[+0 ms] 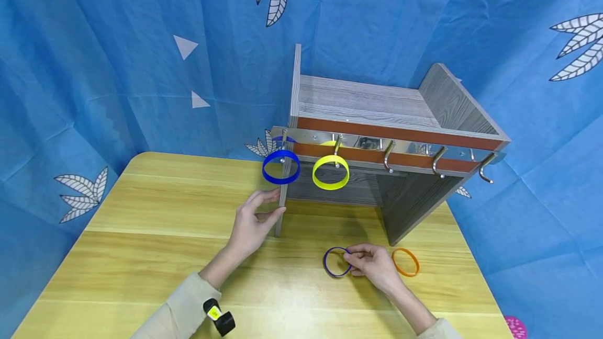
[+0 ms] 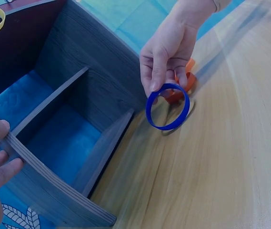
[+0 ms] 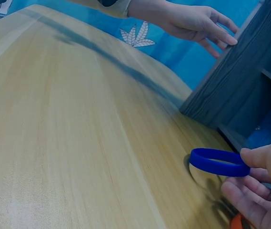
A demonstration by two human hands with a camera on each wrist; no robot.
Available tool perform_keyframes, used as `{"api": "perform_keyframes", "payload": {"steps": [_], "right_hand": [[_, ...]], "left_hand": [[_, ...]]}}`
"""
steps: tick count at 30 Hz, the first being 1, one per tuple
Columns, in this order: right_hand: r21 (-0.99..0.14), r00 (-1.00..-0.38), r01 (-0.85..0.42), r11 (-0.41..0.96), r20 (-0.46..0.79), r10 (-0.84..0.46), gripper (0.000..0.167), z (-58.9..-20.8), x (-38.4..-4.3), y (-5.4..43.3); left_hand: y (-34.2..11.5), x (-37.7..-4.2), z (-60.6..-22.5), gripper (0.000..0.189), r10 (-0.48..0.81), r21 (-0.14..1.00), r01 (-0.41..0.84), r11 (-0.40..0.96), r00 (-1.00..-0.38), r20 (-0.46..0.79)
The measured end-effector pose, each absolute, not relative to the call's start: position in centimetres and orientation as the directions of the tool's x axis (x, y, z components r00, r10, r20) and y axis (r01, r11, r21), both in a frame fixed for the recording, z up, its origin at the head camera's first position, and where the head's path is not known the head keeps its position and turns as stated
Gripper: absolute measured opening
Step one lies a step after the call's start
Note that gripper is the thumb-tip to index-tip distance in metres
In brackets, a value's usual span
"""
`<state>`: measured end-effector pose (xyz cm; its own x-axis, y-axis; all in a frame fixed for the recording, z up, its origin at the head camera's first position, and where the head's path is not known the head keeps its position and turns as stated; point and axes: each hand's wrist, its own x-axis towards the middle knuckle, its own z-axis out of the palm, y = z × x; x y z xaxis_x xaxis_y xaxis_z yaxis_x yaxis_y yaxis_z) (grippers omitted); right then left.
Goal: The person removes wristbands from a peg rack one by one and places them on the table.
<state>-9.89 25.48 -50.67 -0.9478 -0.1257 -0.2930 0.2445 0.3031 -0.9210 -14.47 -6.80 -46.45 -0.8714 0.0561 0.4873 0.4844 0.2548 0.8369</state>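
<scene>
A grey wood-grain shelf (image 1: 363, 99) stands on the table, a row of metal hooks along its front. My left hand (image 1: 249, 226) pinches the front edge of its left side panel between thumb and fingers. Low in front of the shelf, my right hand (image 1: 374, 266) holds a dark blue wristband (image 3: 216, 166) by one side, thumb against fingers. Another blue wristband (image 1: 281, 180) hangs from the leftmost hook, and a yellow wristband (image 1: 331, 186) from the one beside it. Just right of my right hand is an orange wristband (image 1: 416, 264), partly hidden by that hand in the left wrist view.
Three more hooks, among them the middle hook (image 1: 388, 157), stick out on the right without bands. The wooden table (image 1: 155, 213) spreads to the left and front. Behind it hangs a blue patterned cloth (image 1: 141, 56). A black strapped device (image 1: 219, 317) sits at my left sleeve.
</scene>
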Motion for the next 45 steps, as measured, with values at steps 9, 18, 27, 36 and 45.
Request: {"api": "perform_keyframes", "payload": {"steps": [9, 18, 27, 36, 45], "right_hand": [[-0.913, -0.943, 0.258, 0.315, -0.310, -0.125, 0.039, -50.6, -9.9, 25.5], [-0.918, -0.947, 0.247, 0.311, -0.296, -0.121, 0.040, -50.4, -9.9, 26.0], [-0.929, -0.966, 0.191, 0.316, -0.235, -0.105, 0.042, -49.0, -9.6, 26.6], [-0.958, -0.990, 0.117, 0.263, -0.134, -0.048, 0.038, -47.0, -9.8, 26.1], [-0.980, -0.999, -0.026, 0.198, 0.019, -0.036, 0.026, -44.9, -10.0, 25.1]], "left_hand": [[-6.8, -14.4, -46.4, 0.037, 0.058, 0.842, 0.475, 0.255, -0.877, 0.477], [-6.8, -14.5, -46.4, 0.036, 0.058, 0.834, 0.490, 0.256, -0.869, 0.492], [-6.8, -14.5, -46.4, 0.037, 0.057, 0.826, 0.506, 0.247, -0.859, 0.509], [-6.9, -14.5, -46.5, 0.038, 0.057, 0.833, 0.497, 0.245, -0.865, 0.499], [-6.8, -14.4, -46.4, 0.038, 0.054, 0.837, 0.486, 0.251, -0.871, 0.489]]}}
